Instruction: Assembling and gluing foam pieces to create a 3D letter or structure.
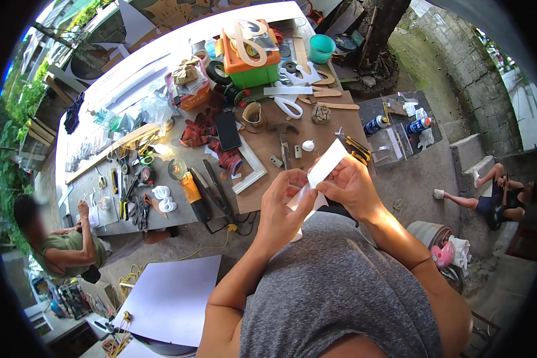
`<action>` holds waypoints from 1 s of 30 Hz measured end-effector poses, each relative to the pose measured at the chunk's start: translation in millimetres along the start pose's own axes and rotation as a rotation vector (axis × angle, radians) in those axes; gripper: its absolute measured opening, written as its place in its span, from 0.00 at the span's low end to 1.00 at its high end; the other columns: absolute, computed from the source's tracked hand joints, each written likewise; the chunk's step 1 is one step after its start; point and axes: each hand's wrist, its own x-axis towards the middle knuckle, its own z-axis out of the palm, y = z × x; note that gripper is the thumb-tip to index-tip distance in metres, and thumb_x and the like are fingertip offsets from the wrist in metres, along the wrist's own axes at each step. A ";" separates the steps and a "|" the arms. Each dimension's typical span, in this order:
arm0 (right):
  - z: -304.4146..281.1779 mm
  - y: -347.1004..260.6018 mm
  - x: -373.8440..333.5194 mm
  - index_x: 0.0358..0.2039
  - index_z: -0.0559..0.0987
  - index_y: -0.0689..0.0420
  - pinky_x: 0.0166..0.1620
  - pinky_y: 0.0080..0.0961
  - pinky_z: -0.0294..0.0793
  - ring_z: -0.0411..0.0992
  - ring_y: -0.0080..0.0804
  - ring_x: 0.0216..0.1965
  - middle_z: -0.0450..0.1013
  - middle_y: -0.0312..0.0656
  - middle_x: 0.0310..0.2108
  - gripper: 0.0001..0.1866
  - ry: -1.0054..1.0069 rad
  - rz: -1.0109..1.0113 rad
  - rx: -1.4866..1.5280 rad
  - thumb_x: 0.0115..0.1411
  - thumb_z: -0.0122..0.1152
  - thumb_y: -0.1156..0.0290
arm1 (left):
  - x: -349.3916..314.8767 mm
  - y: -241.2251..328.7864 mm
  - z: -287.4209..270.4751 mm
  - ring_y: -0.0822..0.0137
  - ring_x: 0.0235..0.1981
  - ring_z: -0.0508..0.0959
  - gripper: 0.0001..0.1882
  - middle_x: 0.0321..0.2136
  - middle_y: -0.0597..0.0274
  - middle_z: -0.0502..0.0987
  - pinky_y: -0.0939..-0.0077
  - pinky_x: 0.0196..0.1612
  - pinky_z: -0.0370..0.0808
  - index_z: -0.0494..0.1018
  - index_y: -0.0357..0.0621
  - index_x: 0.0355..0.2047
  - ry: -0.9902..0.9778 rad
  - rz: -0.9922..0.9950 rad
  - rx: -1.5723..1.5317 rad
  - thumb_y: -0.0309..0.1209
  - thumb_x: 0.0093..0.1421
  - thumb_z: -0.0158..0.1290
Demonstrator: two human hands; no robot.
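Note:
A white flat strip (328,162) slants up between my two hands, close to my body at the table's front edge. My left hand (285,200) pinches its lower part between thumb and fingers. Higher up, my right hand (351,190) grips the strip's edge, thumb on the near side. Some of the strip's lower end is covered by my fingers. Just beyond my hands lie a claw hammer (284,136), a small round white piece (308,145) and yellow-black pliers (358,149).
An angle grinder (192,192) lies left of my hands, beside a white corner frame (253,170). Farther back stand an orange-green toolbox (250,65) and a teal bucket (321,49). Spray cans (376,125) are at right. One person (71,241) works at left; another (498,194) sits at right.

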 end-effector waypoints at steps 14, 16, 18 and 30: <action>-111.4 -8.7 -29.6 0.53 0.70 0.61 0.54 0.26 0.73 0.72 0.26 0.49 0.75 0.43 0.46 0.18 -0.009 -0.091 0.111 0.65 0.63 0.75 | 27.1 -0.9 84.6 0.73 0.39 0.77 0.12 0.38 0.59 0.78 0.79 0.43 0.75 0.68 0.36 0.48 -0.011 -0.124 -0.438 0.29 0.68 0.47; -130.9 -8.5 -36.4 0.53 0.70 0.61 0.53 0.25 0.72 0.72 0.25 0.48 0.74 0.43 0.47 0.18 0.009 -0.090 0.077 0.65 0.63 0.74 | 33.7 4.3 96.1 0.72 0.38 0.78 0.14 0.38 0.57 0.79 0.77 0.43 0.75 0.68 0.36 0.49 0.013 -0.165 -0.474 0.33 0.69 0.46; -145.4 -6.0 -46.2 0.53 0.70 0.61 0.52 0.25 0.73 0.73 0.25 0.48 0.74 0.43 0.47 0.19 0.033 -0.038 0.062 0.65 0.64 0.73 | 37.1 3.1 112.2 0.72 0.33 0.77 0.19 0.36 0.54 0.79 0.77 0.38 0.75 0.69 0.37 0.47 0.057 -0.138 -0.382 0.42 0.69 0.45; -186.0 10.8 -80.3 0.52 0.70 0.63 0.50 0.23 0.73 0.73 0.23 0.44 0.75 0.41 0.43 0.20 -0.117 0.078 -0.095 0.65 0.65 0.69 | 52.2 -4.5 160.1 0.69 0.34 0.78 0.20 0.35 0.57 0.79 0.74 0.38 0.76 0.71 0.39 0.44 0.118 -0.207 -0.503 0.44 0.71 0.40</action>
